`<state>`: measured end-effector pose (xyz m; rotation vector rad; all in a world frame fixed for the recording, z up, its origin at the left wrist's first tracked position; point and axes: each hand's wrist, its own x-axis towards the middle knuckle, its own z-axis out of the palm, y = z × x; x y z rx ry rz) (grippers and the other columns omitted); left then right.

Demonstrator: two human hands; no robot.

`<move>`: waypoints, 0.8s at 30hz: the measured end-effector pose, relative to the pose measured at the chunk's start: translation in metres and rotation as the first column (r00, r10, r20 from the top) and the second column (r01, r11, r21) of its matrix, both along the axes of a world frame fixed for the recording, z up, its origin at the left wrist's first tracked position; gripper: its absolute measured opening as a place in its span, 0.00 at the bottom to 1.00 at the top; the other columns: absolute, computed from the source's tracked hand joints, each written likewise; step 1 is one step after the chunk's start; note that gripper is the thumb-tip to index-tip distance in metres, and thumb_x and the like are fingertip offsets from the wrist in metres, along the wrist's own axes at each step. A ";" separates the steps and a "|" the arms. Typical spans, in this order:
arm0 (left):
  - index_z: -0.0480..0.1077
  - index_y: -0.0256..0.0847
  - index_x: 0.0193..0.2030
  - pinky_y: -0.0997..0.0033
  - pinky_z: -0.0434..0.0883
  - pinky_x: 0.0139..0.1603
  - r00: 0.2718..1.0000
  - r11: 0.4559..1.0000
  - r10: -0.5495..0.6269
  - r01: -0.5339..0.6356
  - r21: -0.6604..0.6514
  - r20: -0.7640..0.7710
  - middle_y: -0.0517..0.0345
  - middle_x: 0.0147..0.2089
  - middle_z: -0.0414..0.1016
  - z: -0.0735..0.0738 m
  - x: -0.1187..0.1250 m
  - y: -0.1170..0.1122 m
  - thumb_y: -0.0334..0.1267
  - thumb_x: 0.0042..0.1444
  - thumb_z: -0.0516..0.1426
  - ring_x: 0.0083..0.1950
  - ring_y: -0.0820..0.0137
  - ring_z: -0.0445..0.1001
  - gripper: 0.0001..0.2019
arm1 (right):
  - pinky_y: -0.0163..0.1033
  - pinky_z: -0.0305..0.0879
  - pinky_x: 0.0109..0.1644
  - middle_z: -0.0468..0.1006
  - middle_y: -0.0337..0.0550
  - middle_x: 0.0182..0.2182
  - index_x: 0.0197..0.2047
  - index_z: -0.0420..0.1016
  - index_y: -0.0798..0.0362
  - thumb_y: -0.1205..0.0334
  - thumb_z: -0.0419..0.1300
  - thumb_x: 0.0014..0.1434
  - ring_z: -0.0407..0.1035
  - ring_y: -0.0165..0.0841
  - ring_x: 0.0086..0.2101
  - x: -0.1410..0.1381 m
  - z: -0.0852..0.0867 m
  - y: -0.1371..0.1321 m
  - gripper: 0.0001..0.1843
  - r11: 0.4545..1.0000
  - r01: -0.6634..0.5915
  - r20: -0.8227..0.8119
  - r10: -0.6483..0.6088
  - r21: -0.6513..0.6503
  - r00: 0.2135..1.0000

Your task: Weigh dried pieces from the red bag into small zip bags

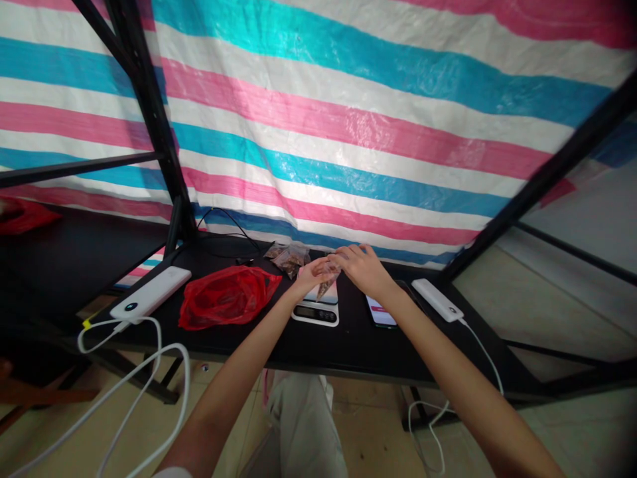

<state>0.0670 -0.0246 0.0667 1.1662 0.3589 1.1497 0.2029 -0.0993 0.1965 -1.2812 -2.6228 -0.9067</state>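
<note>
A small clear plastic bag [324,289] with brown bits in its lower corner hangs tilted over a white digital kitchen scale [318,314]. My left hand [312,273] grips the bag from its left side. The fingers of my right hand [362,269] are closed at the bag's upper edge; their tips are small and partly hidden. Just behind my left hand lie several similar filled bags [291,257]. A red plastic bag [226,297] lies crumpled and open left of the scale. Partly under my right forearm is a phone [381,312] with a lit screen.
A white power bank [150,292] with a looping white cable lies at the left end of the black table [308,352]; another power bank [438,299] lies at the right. Black metal posts [149,113] and a striped plastic sheet [338,133] stand at the back.
</note>
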 end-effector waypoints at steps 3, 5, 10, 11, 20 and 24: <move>0.67 0.38 0.48 0.64 0.64 0.53 1.000 1.000 0.007 -0.007 0.021 0.016 0.51 0.46 0.75 0.000 -0.003 0.000 0.38 0.38 0.66 0.48 0.65 0.72 0.27 | 0.46 0.50 0.46 0.70 0.49 0.48 0.51 0.64 0.52 0.71 0.51 0.58 0.60 0.42 0.45 -0.002 0.003 -0.001 0.18 0.999 -0.044 0.050 0.043 0.026 0.998; 0.67 0.38 0.48 0.64 0.64 0.53 1.000 0.998 0.015 -0.016 0.053 0.006 0.51 0.46 0.75 0.003 -0.007 -0.002 0.38 0.40 0.65 0.48 0.66 0.72 0.25 | 0.47 0.50 0.48 0.69 0.50 0.49 0.52 0.63 0.53 0.72 0.50 0.58 0.59 0.43 0.47 -0.002 0.003 -0.002 0.19 0.997 -0.062 0.054 0.060 0.044 0.997; 0.66 0.37 0.51 0.66 0.67 0.48 0.974 0.972 0.090 -0.041 0.230 -0.208 0.49 0.46 0.74 0.015 -0.020 -0.002 0.39 0.45 0.62 0.46 0.66 0.73 0.24 | 0.48 0.52 0.50 0.67 0.51 0.51 0.53 0.62 0.52 0.71 0.49 0.58 0.58 0.43 0.50 0.012 -0.025 0.005 0.19 0.998 0.045 -0.278 -0.029 0.052 0.960; 0.67 0.37 0.50 0.67 0.68 0.46 0.950 0.958 0.145 -0.064 0.279 -0.278 0.49 0.46 0.74 0.016 -0.023 -0.001 0.39 0.45 0.62 0.45 0.66 0.73 0.24 | 0.48 0.54 0.49 0.68 0.51 0.50 0.52 0.63 0.53 0.69 0.50 0.58 0.60 0.43 0.49 0.017 -0.038 0.008 0.18 0.995 0.093 -0.399 -0.071 0.037 0.914; 0.70 0.39 0.47 0.64 0.65 0.51 0.679 0.783 0.474 -0.035 0.621 -0.560 0.51 0.48 0.73 -0.003 -0.023 0.009 0.40 0.44 0.62 0.47 0.65 0.71 0.22 | 0.48 0.65 0.46 0.73 0.50 0.39 0.48 0.60 0.54 0.64 0.52 0.52 0.69 0.40 0.40 0.040 -0.182 0.015 0.19 0.950 0.116 -0.870 -0.312 -0.290 0.381; 0.66 0.40 0.53 0.58 0.60 0.56 0.664 0.747 0.497 0.000 0.665 -0.558 0.48 0.53 0.70 -0.015 -0.018 0.013 0.42 0.41 0.64 0.53 0.60 0.67 0.30 | 0.55 0.62 0.49 0.70 0.55 0.44 0.53 0.56 0.57 0.65 0.51 0.53 0.66 0.44 0.46 0.029 -0.190 0.005 0.23 0.946 0.189 -0.867 -0.317 -0.262 0.386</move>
